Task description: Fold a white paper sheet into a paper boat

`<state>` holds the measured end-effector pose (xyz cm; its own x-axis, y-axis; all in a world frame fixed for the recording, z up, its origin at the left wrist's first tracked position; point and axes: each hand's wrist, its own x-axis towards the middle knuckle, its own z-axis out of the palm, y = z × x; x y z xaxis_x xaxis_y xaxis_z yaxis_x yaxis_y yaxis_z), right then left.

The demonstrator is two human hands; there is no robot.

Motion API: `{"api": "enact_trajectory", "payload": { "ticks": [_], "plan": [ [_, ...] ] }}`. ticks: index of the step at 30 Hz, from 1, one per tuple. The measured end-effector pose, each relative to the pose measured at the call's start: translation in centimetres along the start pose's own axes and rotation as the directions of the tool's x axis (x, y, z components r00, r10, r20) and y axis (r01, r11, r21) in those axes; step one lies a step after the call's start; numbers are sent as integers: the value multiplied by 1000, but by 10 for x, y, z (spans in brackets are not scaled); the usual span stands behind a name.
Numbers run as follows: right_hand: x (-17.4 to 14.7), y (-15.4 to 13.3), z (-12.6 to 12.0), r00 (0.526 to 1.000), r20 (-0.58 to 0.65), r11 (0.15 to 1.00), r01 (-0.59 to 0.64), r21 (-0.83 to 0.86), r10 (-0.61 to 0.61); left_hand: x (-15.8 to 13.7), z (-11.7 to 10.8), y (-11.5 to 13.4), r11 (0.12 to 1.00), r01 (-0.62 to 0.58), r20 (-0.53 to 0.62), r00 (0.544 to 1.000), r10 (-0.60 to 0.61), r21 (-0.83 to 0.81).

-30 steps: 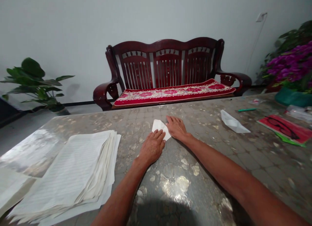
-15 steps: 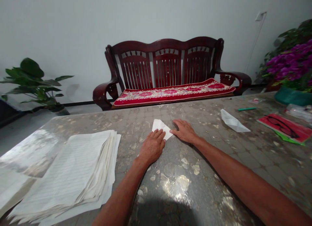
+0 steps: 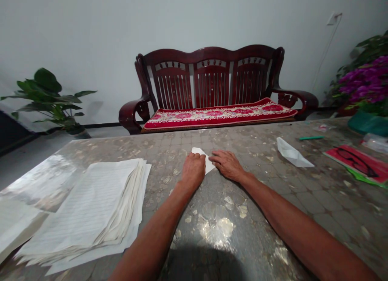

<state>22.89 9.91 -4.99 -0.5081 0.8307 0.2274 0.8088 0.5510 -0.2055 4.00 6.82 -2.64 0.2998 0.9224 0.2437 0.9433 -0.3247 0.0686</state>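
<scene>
A small folded piece of white paper (image 3: pixel 209 166) lies on the table in front of me, its pointed edge towards the right. My left hand (image 3: pixel 194 167) is closed over its left side, with the fingers curled and the knuckles up; the fingertips are hidden. At the paper's upper right edge, my right hand (image 3: pixel 227 164) rests palm down, its fingers stretched out to the left and touching the paper. Off to the right sits a folded white paper boat (image 3: pixel 293 152), apart from both hands.
A thick stack of lined paper sheets (image 3: pixel 87 204) covers the table's left part. On the right are a green pen (image 3: pixel 311 138), dark-framed glasses (image 3: pixel 353 157) on a red booklet (image 3: pixel 374 161), and purple flowers (image 3: pixel 365 81). Behind the patterned table (image 3: pixel 251 216) stands a wooden bench (image 3: pixel 212 81).
My left hand has gone from lying with fingers extended to curled over the paper. My right hand has shifted slightly left, its fingers now over the paper's edge. The view has turned slightly.
</scene>
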Motion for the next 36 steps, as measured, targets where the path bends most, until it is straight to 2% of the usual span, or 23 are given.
{"api": "enact_trajectory", "payload": {
  "ticks": [2, 4, 9, 15, 20, 25, 30, 36],
  "plan": [
    [0, 0, 0, 1000, -1, 1000, -2, -2, 2, 8, 6, -1, 998, -64, -14, 998, 64, -6],
    [0, 1, 0, 1000, -1, 1000, -12, 8, 13, 10, 14, -6, 998, -68, 11, 998, 68, -16],
    [0, 2, 2, 999, 16, 999, -28, 33, 28, 6, 24, -20, 999, -1, 39, 999, 0, 39],
    [0, 4, 4, 999, 26, 998, -40, 50, 39, 7, 18, -20, 994, 84, 80, 993, -89, 74],
    [0, 6, 4, 999, 49, 999, -17, 49, 15, 5, 17, -20, 992, 98, 72, 992, -104, 84],
    [0, 6, 3, 999, 47, 999, -4, 47, 1, -1, 13, -21, 994, 74, 30, 997, -77, 80],
    [-1, 5, 2, 999, 34, 999, 1, 45, -3, -17, 10, -32, 999, -5, -25, 1000, 6, 40],
    [0, 5, 2, 1000, 31, 999, -3, 44, 2, -24, 11, -56, 997, -61, 118, 991, 66, -40]
  ]
}}
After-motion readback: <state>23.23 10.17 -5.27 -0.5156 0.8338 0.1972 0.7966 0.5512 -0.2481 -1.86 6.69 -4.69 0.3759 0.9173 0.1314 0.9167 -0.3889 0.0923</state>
